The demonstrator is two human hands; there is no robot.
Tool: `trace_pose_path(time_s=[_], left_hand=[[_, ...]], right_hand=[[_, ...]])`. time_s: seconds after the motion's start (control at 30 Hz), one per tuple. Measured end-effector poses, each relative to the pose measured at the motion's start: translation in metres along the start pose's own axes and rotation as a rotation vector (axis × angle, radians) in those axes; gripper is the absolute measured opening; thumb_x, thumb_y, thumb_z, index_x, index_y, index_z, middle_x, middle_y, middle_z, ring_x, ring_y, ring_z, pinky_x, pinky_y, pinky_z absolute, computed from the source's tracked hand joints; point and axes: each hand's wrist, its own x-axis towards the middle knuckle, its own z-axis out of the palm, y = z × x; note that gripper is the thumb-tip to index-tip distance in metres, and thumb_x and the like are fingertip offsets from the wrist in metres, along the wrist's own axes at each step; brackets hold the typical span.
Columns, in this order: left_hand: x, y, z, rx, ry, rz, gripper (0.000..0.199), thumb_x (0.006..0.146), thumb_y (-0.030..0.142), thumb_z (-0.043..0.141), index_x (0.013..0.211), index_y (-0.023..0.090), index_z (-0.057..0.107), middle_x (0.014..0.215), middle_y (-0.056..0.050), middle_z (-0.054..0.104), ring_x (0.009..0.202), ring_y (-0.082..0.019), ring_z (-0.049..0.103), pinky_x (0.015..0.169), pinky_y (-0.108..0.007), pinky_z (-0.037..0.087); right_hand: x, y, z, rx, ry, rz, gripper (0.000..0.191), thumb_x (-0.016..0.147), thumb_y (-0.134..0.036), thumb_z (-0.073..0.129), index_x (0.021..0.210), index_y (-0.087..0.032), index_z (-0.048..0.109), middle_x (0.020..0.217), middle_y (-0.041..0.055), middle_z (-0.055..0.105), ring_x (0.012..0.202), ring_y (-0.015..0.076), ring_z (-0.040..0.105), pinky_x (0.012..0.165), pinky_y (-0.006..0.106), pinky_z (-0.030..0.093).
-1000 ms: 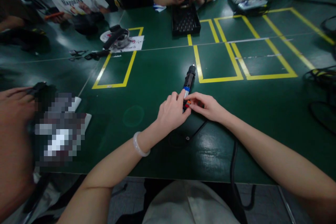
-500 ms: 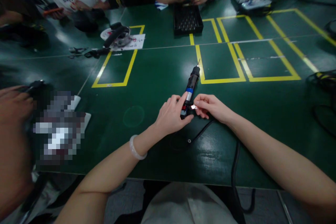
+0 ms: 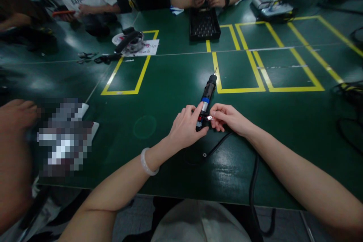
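A black electric screwdriver (image 3: 208, 89) with a blue band lies on the green table (image 3: 167, 72), its thin bit pointing away from me. My left hand (image 3: 185, 126) is wrapped round its near end, thumb and fingers on either side. Close on the right, my right hand (image 3: 225, 116) pinches a small shiny piece (image 3: 210, 118) against the side of the tool; its exact shape is too small to tell. A black cable (image 3: 218, 144) with a round end lies below my hands.
Across the table a person's hands are over a black tray (image 3: 204, 26). Yellow tape (image 3: 241, 90) marks rectangles. Farther off are a tape dispenser (image 3: 129, 41) and a grey device (image 3: 272, 3). At the left is another person's hand (image 3: 19, 113); cables (image 3: 350, 92) lie right.
The view has shifted slightly. Both my hands stay at the screwdriver in nearly the same pose. Across the table, a red-topped tool now shows more above the person's hand.
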Motion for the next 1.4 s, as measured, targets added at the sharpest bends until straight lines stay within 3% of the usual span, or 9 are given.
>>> trace_pose_path(time_s=[0.3, 0.53, 0.8, 0.97, 1.1, 1.4], left_hand=[[-0.003, 0.004, -0.001, 0.034, 0.02, -0.034, 0.077, 0.087, 0.045, 0.058, 0.153, 0.019, 0.03, 0.123, -0.012, 0.049, 0.107, -0.026, 0.052, 0.091, -0.04, 0.047], [-0.006, -0.002, -0.002, 0.054, 0.036, -0.094, 0.077, 0.088, 0.045, 0.058, 0.153, 0.017, 0.029, 0.124, -0.013, 0.049, 0.11, -0.027, 0.052, 0.093, -0.039, 0.047], [-0.006, -0.003, -0.003, 0.064, 0.038, -0.089, 0.078, 0.087, 0.046, 0.058, 0.153, 0.018, 0.028, 0.122, -0.012, 0.049, 0.108, -0.026, 0.052, 0.091, -0.04, 0.048], [-0.007, -0.004, -0.003, 0.06, 0.043, -0.086, 0.077, 0.087, 0.046, 0.057, 0.154, 0.02, 0.027, 0.122, -0.011, 0.049, 0.107, -0.026, 0.052, 0.09, -0.039, 0.048], [-0.007, -0.004, -0.003, 0.067, 0.049, -0.086, 0.077, 0.087, 0.046, 0.057, 0.153, 0.021, 0.028, 0.122, -0.011, 0.049, 0.107, -0.026, 0.053, 0.09, -0.039, 0.048], [-0.004, -0.003, -0.005, 0.073, 0.043, -0.075, 0.079, 0.086, 0.052, 0.059, 0.152, 0.02, 0.031, 0.12, -0.011, 0.05, 0.104, -0.026, 0.054, 0.086, -0.037, 0.049]], right_hand=[[0.001, 0.004, -0.001, -0.008, -0.045, -0.093, 0.031, 0.08, -0.039, 0.076, 0.091, -0.017, 0.057, 0.071, -0.0023, 0.063, 0.052, 0.0093, 0.06, 0.039, 0.018, 0.048], [0.002, 0.009, -0.001, -0.212, -0.134, -0.169, 0.026, 0.083, -0.036, 0.073, 0.093, -0.016, 0.058, 0.065, -0.0042, 0.057, 0.05, 0.0078, 0.053, 0.043, 0.018, 0.048], [-0.001, 0.011, 0.002, -0.461, -0.097, -0.234, 0.017, 0.091, -0.034, 0.062, 0.094, -0.018, 0.057, 0.067, -0.0036, 0.054, 0.05, 0.0079, 0.048, 0.042, 0.019, 0.043], [-0.001, 0.008, 0.003, -0.601, -0.043, -0.334, 0.019, 0.088, -0.025, 0.062, 0.105, -0.019, 0.056, 0.09, 0.0026, 0.064, 0.061, 0.0094, 0.055, 0.051, 0.021, 0.043], [0.0, 0.008, 0.001, -0.692, 0.008, -0.323, 0.015, 0.086, -0.027, 0.065, 0.097, -0.018, 0.059, 0.082, 0.0011, 0.062, 0.059, 0.0101, 0.054, 0.052, 0.022, 0.04], [0.004, 0.016, 0.004, -0.504, -0.009, -0.279, 0.015, 0.086, -0.029, 0.066, 0.093, -0.019, 0.057, 0.076, -0.0002, 0.061, 0.066, 0.0128, 0.058, 0.061, 0.025, 0.047]])
